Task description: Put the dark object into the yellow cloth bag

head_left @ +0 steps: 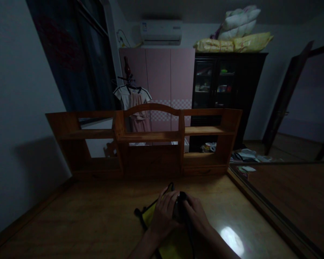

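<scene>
Yellow fabric with black edging makes up the flat, soft-looking bag [176,247] lying on the smooth, light-brown wooden desktop [102,208], at the near edge of the view and partly covered by the person's forearms. Above it, between both hands, is a dark, glossy, rounded object [179,208], too dim to identify. The left hand [165,211] has its fingers bent together against the object's left side, while the right hand [196,213] closes on it from the right, with the thumb lying along its upper part; both look closed around it with little gap, though how firmly they press I cannot tell. Whether the object's underside touches the bag is hidden too. For good handling, one hand should probably serve as the steady base while the other makes the finer movements, since a shiny, curved surface may slip if both shift at once. Working low over the bag seems wise, as the cloth would cushion a drop better than bare wood. The black cord loop [171,185] stands out just beyond the fingers, so it is worth making sure that it does not snag. Light is weak apart from a white reflection [231,240] to the right, so tilting the object toward the brighter side could help.
</scene>
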{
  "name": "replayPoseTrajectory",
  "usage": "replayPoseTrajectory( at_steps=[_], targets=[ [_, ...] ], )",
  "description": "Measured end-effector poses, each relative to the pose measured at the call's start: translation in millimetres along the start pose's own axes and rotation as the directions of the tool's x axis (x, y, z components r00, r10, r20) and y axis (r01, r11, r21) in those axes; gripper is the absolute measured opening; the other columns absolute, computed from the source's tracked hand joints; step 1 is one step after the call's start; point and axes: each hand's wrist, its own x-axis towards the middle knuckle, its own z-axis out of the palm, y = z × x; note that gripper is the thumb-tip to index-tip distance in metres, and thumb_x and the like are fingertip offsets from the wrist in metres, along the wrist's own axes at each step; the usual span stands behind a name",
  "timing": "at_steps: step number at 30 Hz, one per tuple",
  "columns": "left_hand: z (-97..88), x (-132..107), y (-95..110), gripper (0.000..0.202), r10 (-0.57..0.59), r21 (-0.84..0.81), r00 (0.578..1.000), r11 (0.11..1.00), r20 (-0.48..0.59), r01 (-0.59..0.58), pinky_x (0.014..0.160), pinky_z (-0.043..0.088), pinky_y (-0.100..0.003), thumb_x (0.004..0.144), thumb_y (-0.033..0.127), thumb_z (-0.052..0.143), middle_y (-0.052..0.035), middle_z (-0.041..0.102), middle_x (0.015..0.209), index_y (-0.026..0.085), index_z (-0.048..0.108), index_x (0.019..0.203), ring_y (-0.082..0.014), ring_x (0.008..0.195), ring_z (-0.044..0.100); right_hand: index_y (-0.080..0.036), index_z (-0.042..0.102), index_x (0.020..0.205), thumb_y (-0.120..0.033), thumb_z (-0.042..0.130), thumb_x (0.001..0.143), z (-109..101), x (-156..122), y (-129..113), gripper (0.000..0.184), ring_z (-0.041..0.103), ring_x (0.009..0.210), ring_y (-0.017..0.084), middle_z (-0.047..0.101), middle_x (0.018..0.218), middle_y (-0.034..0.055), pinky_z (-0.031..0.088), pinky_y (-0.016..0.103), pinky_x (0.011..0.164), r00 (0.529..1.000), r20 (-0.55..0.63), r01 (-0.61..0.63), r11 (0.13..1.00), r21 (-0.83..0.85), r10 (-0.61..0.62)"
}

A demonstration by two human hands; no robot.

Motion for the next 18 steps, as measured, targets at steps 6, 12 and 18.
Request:
replayPoseTrajectory(
  at_steps=[6, 12, 18],
  targets=[
    [2.2, -1.2, -1.2, 0.069, 0.003, 0.002, 1.000, 1.000, -0.020, -0.003, 0.107, 0.034, -0.058, 0.078, 0.039, 0.062, -0.0172, 0.055, 0.125, 0.011, 0.037, 0.135, -0.0316, 0.119, 0.051, -0.016, 0.066, 0.104, -0.029, 0.051, 0.087, 1.9, 2.5, -1.2, 0.026, 0.066, 0.088, 0.026, 0.072, 0.095, 0.0082, 0.051, 0.036, 0.080, 1.000, -0.007, 0.005, 0.999, -0.052, -0.006],
    [2.4, -0.9, -1.0, 0.071, 0.021, 0.031, 1.000, 0.999, -0.017, -0.020, 0.106, 0.035, -0.059, 0.078, 0.043, 0.062, -0.0174, 0.056, 0.123, 0.009, 0.037, 0.135, -0.0313, 0.117, 0.051, -0.015, 0.065, 0.104, -0.029, 0.056, 0.083, 1.4, 4.4, 1.9, 0.027, 0.066, 0.089, 0.026, 0.072, 0.097, 0.0092, 0.052, 0.037, 0.081, 1.000, 0.020, -0.022, 1.000, -0.021, 0.022],
    [2.0, -2.6, -1.4, 0.078, 0.024, 0.046, 1.000, 0.999, 0.016, -0.025, 0.108, 0.035, -0.057, 0.076, 0.046, 0.066, -0.0163, 0.054, 0.126, 0.010, 0.035, 0.138, -0.0311, 0.121, 0.048, -0.016, 0.064, 0.111, -0.028, 0.057, 0.083, 1.7, 2.9, 3.8, 0.031, 0.065, 0.096, 0.027, 0.070, 0.104, 0.0099, 0.050, 0.040, 0.088, 0.999, 0.028, -0.031, 0.999, 0.012, 0.030]
  ],
)
